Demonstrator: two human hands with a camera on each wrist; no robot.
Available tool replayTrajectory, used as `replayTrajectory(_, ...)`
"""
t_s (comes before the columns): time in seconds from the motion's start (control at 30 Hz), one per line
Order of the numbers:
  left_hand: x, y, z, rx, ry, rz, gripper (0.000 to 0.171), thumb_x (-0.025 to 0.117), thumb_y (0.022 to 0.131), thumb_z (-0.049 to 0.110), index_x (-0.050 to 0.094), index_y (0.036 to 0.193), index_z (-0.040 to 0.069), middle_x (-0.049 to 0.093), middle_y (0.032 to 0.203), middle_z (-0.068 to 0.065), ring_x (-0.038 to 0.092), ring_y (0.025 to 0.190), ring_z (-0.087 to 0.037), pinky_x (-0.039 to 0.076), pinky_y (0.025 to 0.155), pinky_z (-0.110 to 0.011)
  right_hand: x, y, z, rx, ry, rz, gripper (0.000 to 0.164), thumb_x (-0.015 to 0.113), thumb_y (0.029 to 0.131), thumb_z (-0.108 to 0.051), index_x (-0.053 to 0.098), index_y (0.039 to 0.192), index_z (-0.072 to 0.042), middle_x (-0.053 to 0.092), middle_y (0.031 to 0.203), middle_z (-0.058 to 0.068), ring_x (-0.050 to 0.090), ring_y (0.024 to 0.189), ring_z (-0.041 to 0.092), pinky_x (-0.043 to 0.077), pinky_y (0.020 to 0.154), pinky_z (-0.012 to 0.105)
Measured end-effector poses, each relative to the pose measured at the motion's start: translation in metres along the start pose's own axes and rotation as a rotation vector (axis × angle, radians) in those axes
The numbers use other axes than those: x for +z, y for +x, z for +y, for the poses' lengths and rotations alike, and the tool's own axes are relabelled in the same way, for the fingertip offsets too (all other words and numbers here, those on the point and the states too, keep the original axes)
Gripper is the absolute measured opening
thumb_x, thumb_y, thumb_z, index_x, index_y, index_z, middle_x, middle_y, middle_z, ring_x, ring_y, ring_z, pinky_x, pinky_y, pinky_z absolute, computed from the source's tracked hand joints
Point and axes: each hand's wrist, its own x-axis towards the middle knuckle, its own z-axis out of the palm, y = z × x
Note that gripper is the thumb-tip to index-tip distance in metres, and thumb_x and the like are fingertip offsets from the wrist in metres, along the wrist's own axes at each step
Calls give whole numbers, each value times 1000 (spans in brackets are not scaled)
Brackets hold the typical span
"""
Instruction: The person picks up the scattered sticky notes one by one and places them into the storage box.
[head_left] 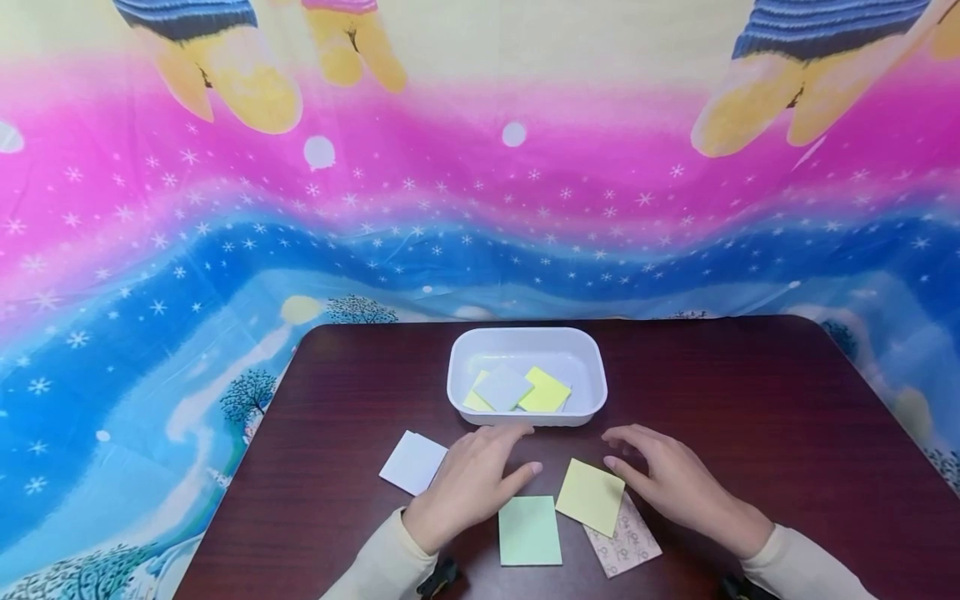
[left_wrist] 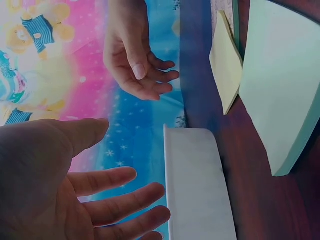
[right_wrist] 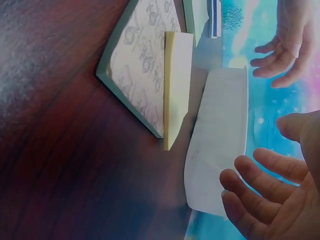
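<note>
Both of my hands hover over the near part of the table, holding nothing. My left hand (head_left: 468,475) has its fingers extended and loosely bent, between a white sticky-note pad (head_left: 411,462) and a light green pad (head_left: 529,532). On the other side, my right hand (head_left: 678,479) is close to a pale yellow pad (head_left: 588,496), its fingers relaxed. That yellow pad partly covers a pad with a printed pattern (head_left: 628,546). Beyond the hands stands a white plastic basin (head_left: 525,419); inside lie a pale grey pad (head_left: 504,388), a bright yellow pad (head_left: 544,389) and a partly hidden yellow one.
The dark reddish-brown table (head_left: 345,375) has rounded far corners. Behind it hangs a colourful cloth (head_left: 420,183) with snowflakes and cartoon figures.
</note>
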Motion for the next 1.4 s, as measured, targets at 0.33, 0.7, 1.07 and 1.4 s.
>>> replayTrajectory(0.33,7,-2,3,48,25,10,47,51,90,49,58,125,18,66,110,2,60,94,-14,48,76,-32,4,-4,2,25,-39,-4,28,64,86,-34,67,108,-16,64,100,-11,57,82,5,49,69,31)
replayTrajectory(0.7,16,-5,7,73,48,14,47,53,89,50,59,124,19,65,112,5,61,98,-13,49,77,-33,10,-8,6,50,-59,-26,27,65,85,-35,68,106,-17,63,97,-11,55,79,5,47,67,30)
replayTrajectory(1.07,25,-7,10,106,80,8,44,55,88,48,59,121,19,67,105,5,61,90,-13,48,70,-31,16,-10,10,64,-66,-46,24,65,85,-34,67,104,-19,62,93,-13,52,76,4,45,63,28)
replayTrajectory(1.4,30,-9,11,134,76,30,42,56,88,47,60,118,18,67,99,6,61,86,-12,47,68,-29,22,-11,13,75,-81,-71,26,67,83,-31,67,105,-19,62,95,-11,54,78,5,46,64,29)
